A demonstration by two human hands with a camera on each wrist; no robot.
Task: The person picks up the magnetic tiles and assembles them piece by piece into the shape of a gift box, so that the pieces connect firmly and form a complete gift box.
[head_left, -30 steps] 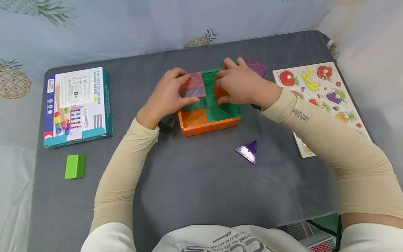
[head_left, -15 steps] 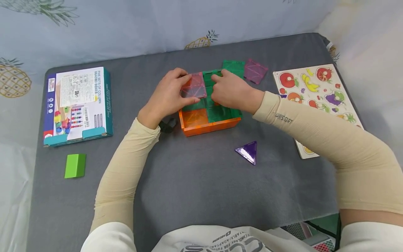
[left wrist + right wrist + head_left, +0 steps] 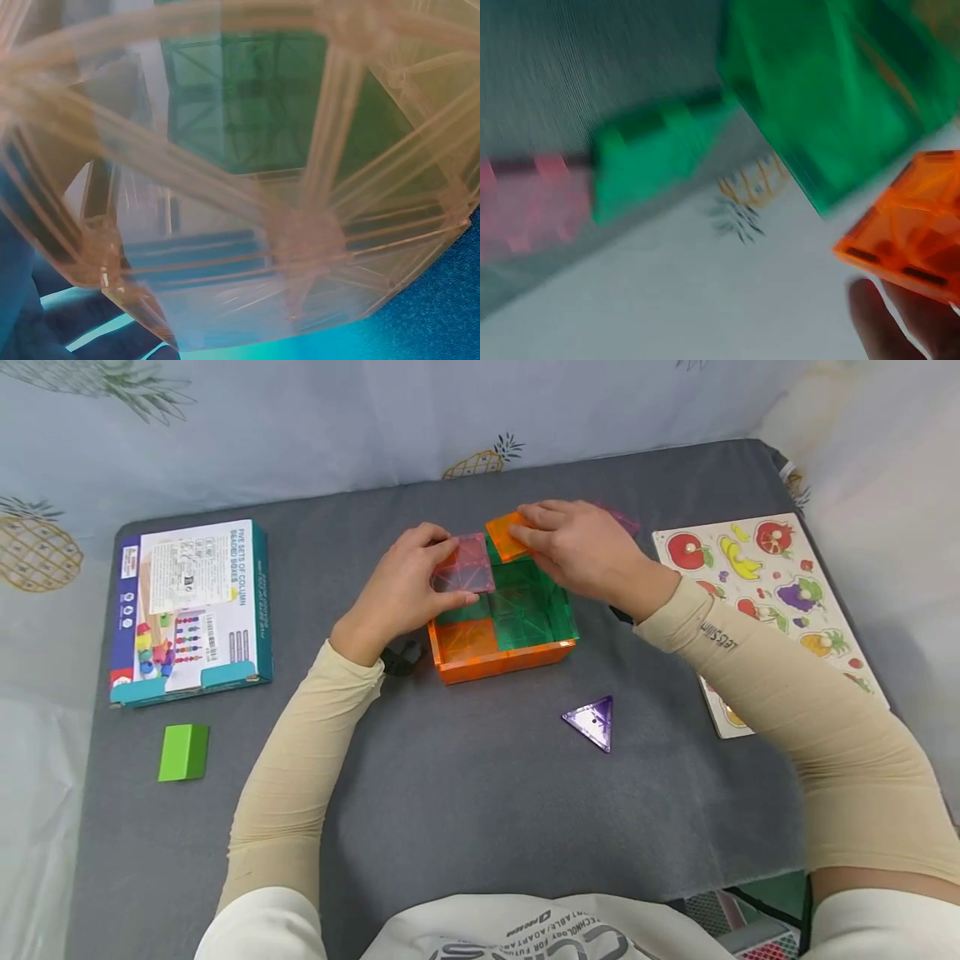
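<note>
A low box of see-through magnetic tiles [image 3: 502,662], orange in front and green at the right, stands mid-table. A pink square tile [image 3: 468,564] covers its back left part. My left hand [image 3: 401,581] grips the box's left side, thumb and fingers spread along the pink tile's edge; the left wrist view looks through the orange wall [image 3: 315,240] to green tiles inside. Over the box's back edge, my right hand [image 3: 581,543] pinches an orange square tile [image 3: 506,533], tilted. Close up in the right wrist view, that orange tile [image 3: 915,232] is beside the green wall [image 3: 817,97].
A purple triangle tile [image 3: 592,723] lies in front of the box. Behind it are a loose green tile [image 3: 652,161] and a pink one [image 3: 532,202]. At left stand a beaded-boxes carton [image 3: 191,602] and green block [image 3: 183,752]; a fruit puzzle board [image 3: 783,577] lies right.
My right hand has reached into the box and brought the orange tile up to its back edge. My left hand has stayed on the box's left side.
</note>
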